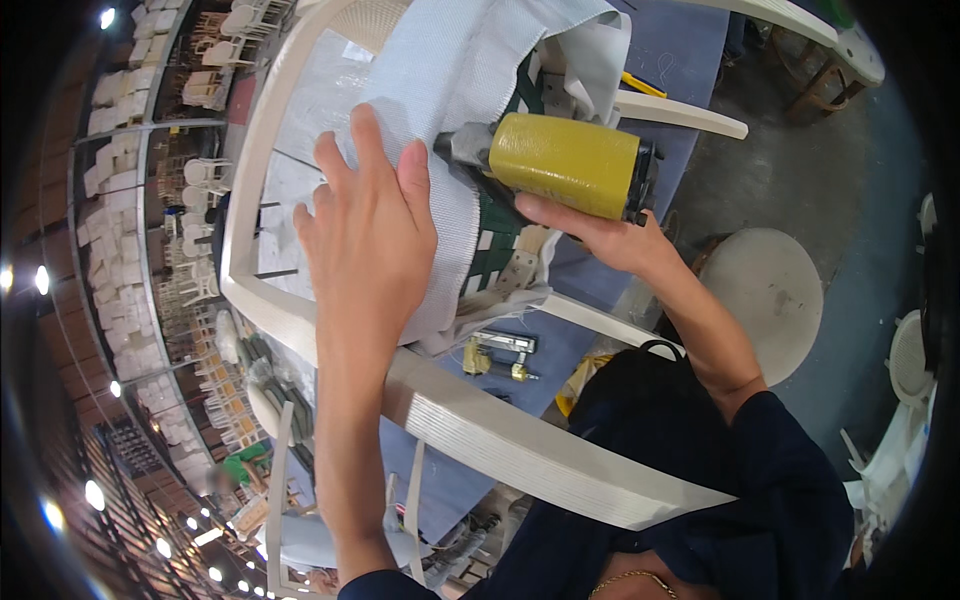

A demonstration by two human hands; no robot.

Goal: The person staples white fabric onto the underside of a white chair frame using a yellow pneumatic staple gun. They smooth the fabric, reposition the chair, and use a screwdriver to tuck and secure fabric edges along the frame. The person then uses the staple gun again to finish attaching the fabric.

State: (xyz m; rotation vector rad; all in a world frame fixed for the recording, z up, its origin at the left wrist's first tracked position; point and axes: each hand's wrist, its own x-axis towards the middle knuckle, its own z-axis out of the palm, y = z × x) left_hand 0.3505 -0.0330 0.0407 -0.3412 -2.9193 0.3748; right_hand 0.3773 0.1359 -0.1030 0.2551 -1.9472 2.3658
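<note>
While left hand (365, 235) lies flat on fabric (440, 70), right hand (600, 235) grips yellow tool (565, 162), chair frame (500, 435) edging close

Staple gun (565, 160): mustard-yellow body w/ black end, grey nose. Fabric (450, 70): pale blue-grey, fine woven texture. Webbing (492, 250): dark green and white lattice. Chair frame (520, 440): off-white, faintly ribbed. Counter (680, 50) cover: blue. Sleeve (780, 480): dark navy. Stool (765, 290): white.
</note>
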